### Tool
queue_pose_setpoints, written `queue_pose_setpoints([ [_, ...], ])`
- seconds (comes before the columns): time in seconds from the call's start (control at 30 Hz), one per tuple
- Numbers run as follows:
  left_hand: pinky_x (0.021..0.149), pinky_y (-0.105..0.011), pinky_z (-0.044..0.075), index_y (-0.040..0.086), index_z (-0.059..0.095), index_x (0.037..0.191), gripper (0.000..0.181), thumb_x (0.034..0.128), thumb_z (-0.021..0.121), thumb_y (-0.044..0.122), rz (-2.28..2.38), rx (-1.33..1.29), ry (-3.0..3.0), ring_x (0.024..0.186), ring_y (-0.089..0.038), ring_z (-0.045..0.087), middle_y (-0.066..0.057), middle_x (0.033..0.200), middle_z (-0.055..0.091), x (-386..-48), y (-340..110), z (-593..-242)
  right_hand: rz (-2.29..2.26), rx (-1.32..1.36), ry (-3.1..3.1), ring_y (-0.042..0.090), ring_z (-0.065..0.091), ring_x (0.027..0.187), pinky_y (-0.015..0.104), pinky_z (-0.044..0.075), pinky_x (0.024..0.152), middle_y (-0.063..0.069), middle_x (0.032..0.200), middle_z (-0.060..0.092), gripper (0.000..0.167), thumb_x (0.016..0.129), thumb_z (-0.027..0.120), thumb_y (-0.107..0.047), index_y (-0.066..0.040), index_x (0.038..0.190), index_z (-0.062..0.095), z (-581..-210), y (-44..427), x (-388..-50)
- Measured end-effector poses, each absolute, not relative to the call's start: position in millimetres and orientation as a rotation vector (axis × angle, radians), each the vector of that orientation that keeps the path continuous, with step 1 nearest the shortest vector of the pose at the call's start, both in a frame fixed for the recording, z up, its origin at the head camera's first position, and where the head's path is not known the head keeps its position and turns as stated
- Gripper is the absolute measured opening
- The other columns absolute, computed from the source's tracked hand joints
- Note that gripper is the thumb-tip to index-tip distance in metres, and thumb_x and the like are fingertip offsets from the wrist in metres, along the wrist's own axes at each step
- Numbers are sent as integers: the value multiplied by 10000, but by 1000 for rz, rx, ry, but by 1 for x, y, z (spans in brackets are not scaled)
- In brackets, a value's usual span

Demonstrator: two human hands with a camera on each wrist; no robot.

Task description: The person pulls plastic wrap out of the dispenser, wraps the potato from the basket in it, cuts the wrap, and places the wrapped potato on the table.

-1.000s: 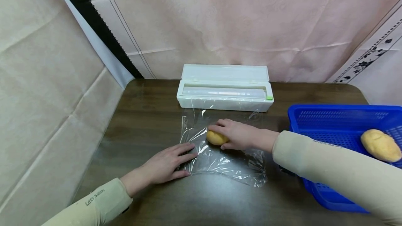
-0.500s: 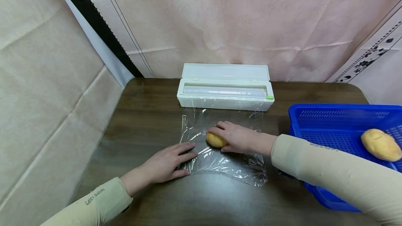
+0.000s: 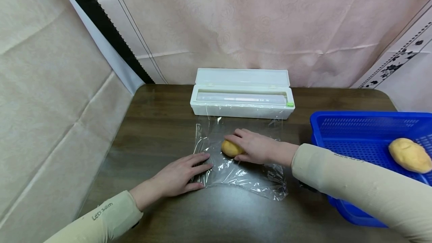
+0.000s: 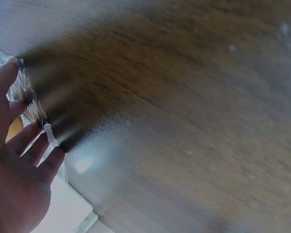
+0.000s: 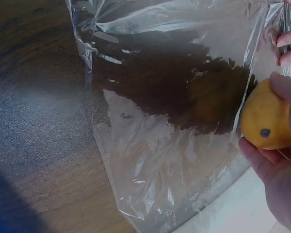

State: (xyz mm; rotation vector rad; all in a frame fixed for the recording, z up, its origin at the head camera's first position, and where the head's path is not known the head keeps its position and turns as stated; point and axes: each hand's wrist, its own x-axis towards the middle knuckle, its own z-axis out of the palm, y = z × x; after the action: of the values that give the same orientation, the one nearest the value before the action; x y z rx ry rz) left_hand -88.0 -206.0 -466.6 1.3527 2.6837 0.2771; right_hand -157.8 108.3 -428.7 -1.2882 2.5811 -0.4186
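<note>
A sheet of clear plastic wrap (image 3: 233, 177) lies on the table, drawn from the roll (image 3: 241, 98) in an open white dispenser box (image 3: 242, 111). My right hand (image 3: 258, 146) grips a yellow mango (image 3: 231, 148) over the middle of the sheet. In the right wrist view the mango (image 5: 265, 114) shows a dark stem spot between thumb and fingers. Resting on the sheet's left edge is my left hand (image 3: 180, 175), its fingers spread. In the left wrist view those fingertips (image 4: 53, 158) touch the bunched film edge. Part of the mango is hidden by my right hand.
To the right stands a blue plastic basket (image 3: 351, 117) with another mango (image 3: 410, 155) in it; my right forearm crosses over its near left part. The dispenser's lid (image 3: 242, 77) is raised near the back edge of the dark wooden table (image 3: 158, 123). Pale cloth hangs behind.
My right hand and the mango have shifted only slightly, dipping a little and coming back up. My left hand and the film have stayed in place.
</note>
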Motion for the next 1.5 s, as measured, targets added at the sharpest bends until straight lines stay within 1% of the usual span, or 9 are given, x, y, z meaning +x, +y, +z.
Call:
queue_pose_setpoints([
  [0.17,1204,-487,425,161,591,1539,644,1003,731,490,267,1340,2680,1516,-335,451,-142,1632,489,-88,-206,-467,-440,-1310,2610,299,605,1194,467,565,1030,144,1320,588,731,949,833,-255,-28,1557,497,-428,109,-161],
  [0.37,1205,-486,424,162,591,1539,648,998,736,489,267,1339,2681,1518,-334,450,-141,1631,489,-88,-206,-467,-447,-1298,2605,323,602,1215,493,560,1035,158,1327,583,742,936,842,-246,-22,1552,497,-431,110,-161],
  [0.5,1205,-484,424,158,597,1533,647,992,747,480,271,1340,2681,1517,-331,451,-140,1628,494,-88,-206,-467,-453,-1277,2610,329,605,1216,502,558,1035,163,1334,582,772,919,858,-267,-22,1554,493,-433,110,-160],
  [0.67,1202,-487,428,156,605,1524,635,994,749,474,268,1335,2679,1515,-331,453,-136,1631,490,-89,-205,-467,-457,-1244,2624,343,593,1261,510,542,1067,178,1395,574,818,913,867,-315,-21,1566,472,-431,114,-160],
  [0.87,1196,-494,434,139,605,1518,633,996,751,466,271,1341,2684,1508,-338,460,-144,1628,489,-90,-206,-465,-481,-1209,2627,368,558,1326,532,515,1098,201,1469,541,881,919,868,-344,-19,1605,421,-418,124,-155],
  [1.17,1198,-504,429,149,610,1515,620,1001,745,468,293,1337,2693,1510,-334,459,-145,1632,487,-90,-206,-461,-454,-1202,2647,374,538,1375,543,491,1129,208,1496,535,915,901,882,-334,-27,1620,405,-401,143,-143],
  [1.33,1192,-528,430,163,593,1531,609,1014,733,452,319,1315,2695,1514,-338,453,-134,1643,474,-91,-208,-457,-435,-1213,2639,364,539,1379,540,501,1118,196,1501,537,892,916,871,-327,-32,1618,407,-392,149,-137],
  [1.5,1172,-544,450,166,589,1532,602,1014,738,434,318,1317,2709,1491,-351,482,-136,1641,476,-92,-210,-455,-418,-1241,2626,337,553,1363,530,511,1108,165,1494,548,849,935,853,-332,-34,1606,426,-384,150,-135],
])
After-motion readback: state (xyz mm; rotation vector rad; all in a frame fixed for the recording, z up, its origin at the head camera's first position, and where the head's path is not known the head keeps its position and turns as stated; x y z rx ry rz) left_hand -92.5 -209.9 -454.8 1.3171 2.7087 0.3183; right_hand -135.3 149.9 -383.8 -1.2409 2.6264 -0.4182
